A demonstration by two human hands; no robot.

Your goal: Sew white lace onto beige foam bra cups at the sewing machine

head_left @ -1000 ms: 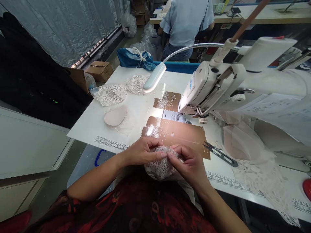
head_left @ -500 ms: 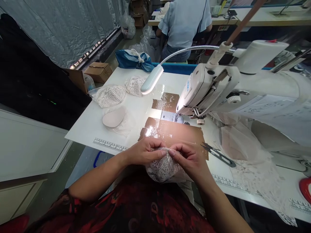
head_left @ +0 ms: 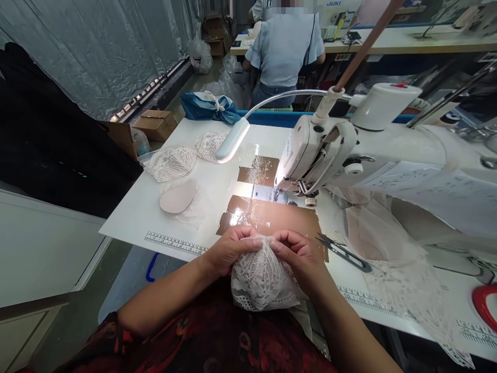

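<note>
Between my two hands hangs a white lace bra cup (head_left: 261, 277), its rounded side toward me, just off the table's front edge. My left hand (head_left: 235, 251) pinches its upper edge between thumb and fingers. On the other side my right hand (head_left: 297, 251) pinches the same edge, a short gap from the left thumb. Beyond the hands lies the brown-taped sewing area (head_left: 272, 215), under the needle of a white sewing machine (head_left: 310, 155). Thread snips (head_left: 345, 253) rest on the table right of my right hand.
Two lace cups (head_left: 171, 163) and a beige foam pad (head_left: 178, 197) lie on the left of the white table (head_left: 132, 207). Sheer and lace fabric (head_left: 388, 243) spreads at the right. A lamp (head_left: 233, 140) overhangs the table. A person (head_left: 285, 52) sits beyond.
The lace cup has been raised and turned so more of its outer face shows. Both hands keep their pinch on its edge. The view has shifted slightly.
</note>
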